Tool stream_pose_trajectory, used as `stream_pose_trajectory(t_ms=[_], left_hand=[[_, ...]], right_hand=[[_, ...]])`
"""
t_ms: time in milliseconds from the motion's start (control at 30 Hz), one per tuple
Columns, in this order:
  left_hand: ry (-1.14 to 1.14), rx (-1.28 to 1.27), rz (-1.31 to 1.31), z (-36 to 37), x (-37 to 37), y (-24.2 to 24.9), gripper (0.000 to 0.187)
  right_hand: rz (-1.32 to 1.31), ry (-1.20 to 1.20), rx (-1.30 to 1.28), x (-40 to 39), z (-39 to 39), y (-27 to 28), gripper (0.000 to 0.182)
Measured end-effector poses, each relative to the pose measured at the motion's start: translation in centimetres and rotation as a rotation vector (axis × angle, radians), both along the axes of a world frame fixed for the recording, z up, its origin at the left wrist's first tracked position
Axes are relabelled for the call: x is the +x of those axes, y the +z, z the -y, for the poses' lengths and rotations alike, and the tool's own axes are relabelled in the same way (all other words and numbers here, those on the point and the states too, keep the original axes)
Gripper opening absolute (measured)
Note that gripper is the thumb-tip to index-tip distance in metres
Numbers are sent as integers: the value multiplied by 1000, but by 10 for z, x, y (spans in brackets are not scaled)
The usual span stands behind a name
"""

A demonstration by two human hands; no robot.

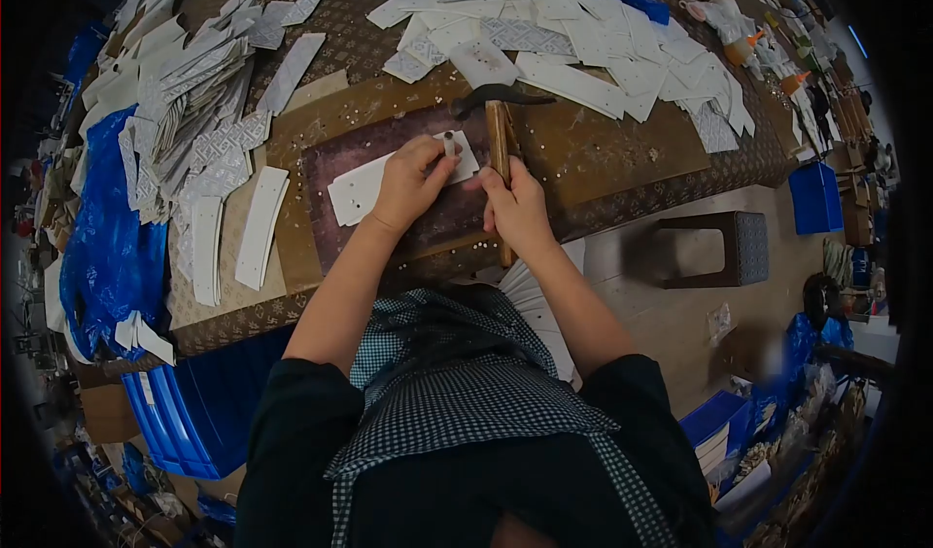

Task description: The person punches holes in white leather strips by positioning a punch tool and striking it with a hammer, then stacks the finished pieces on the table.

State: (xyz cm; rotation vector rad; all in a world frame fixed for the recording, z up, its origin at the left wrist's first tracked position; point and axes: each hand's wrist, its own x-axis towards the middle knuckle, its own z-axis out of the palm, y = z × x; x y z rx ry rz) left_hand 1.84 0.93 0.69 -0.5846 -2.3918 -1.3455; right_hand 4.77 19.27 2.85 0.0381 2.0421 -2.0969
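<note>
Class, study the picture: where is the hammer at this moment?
In the head view, the hammer is near upper centre, its handle in the right hand, just right of the left hand, its head near the heap of white pieces.

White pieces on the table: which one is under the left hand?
The white piece lying on the dark reddish board, partly covered by the left hand; the others lie off that board.
</note>
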Motion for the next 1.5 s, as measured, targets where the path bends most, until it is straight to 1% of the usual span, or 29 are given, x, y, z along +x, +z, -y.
stream_pose_trajectory(t_ms=[100, 133, 200, 267, 333, 367, 433, 467, 567, 667, 733, 767, 833, 867, 933, 967, 1000, 1100, 1200, 1300, 1367, 1400, 1467, 1500], left_hand=[[11, 26, -24, -3, -4, -4, 12], [21, 44, -25, -4, -2, -6, 11], [20, -1, -53, -4, -2, -5, 11], [24, -14, -60, -3, -2, -3, 11], [33, 14, -37, -4, -1, -4, 12], [33, 15, -38, -5, -1, -5, 12], [28, 16, -41, -4, -2, -4, 12], [37, 1, -40, -3, -2, -5, 12], [46, -17, -44, -2, -2, -5, 13], [31, 11, -54, -3, -2, -6, 14], [35, 14, -60, -3, -1, -8, 14], [35, 8, -51, -3, -1, -9, 14], [34, -5, -40, -3, -2, -8, 14], [30, -5, -45, -3, -2, -8, 14], [29, -1, -57, -3, -3, -9, 14], [33, 7, -64, -3, -2, -10, 14], [36, 14, -70, -3, -2, -10, 14], [37, -3, -68, -1, -5, -8, 12], [33, -37, -16, -2, -1, -7, 13], [32, -17, 5, -3, -2, -8, 12], [20, 28, -22, -2, -4, -14, 11], [7, 75, 24, -1, -4, -13, 12], [-17, 169, 123, 0, -3, -12, 13], [-5, 183, 150, 0, -3, -10, 13]], right_hand=[[-25, 112, 135, -4, -16, 29, 24], [-78, 130, 101, -5, -22, 50, 23], [-248, 139, 70, 0, -29, 115, 22], [-372, 126, -13, 7, -33, 162, 20], [-497, 85, -34, 14, -33, 179, 18], [-495, 98, -6, 17, -34, 178, 18], [-524, 127, 282, 15, -33, 147, 20], [-448, 263, 631, 14, -37, 143, 22], [-231, 434, 767, 11, -44, 133, 23], [-357, 329, 673, 16, -42, 163, 25], [-423, 188, 306, 24, -35, 198, 26], [-571, 120, 148, 25, -34, 204, 25], [-750, 127, -24, 19, -33, 213, 24], [-706, 72, -48, 20, -27, 206, 24], [-552, 79, 143, 22, -27, 167, 25], [-591, 214, 522, 14, -38, 131, 24], [-617, 347, 902, 8, -39, 117, 23], [-145, 326, 645, 16, -49, 112, 21], [30, 189, 355, 17, -41, 104, 20], [-16, 91, 136, 0, -27, 58, 21], [-67, 59, 2, -10, -14, 24, 28], [-46, 33, -39, -12, -7, 12, 28], [-20, 7, -46, -10, 5, -8, 27], [-2, 0, -22, -10, 6, -9, 27]])
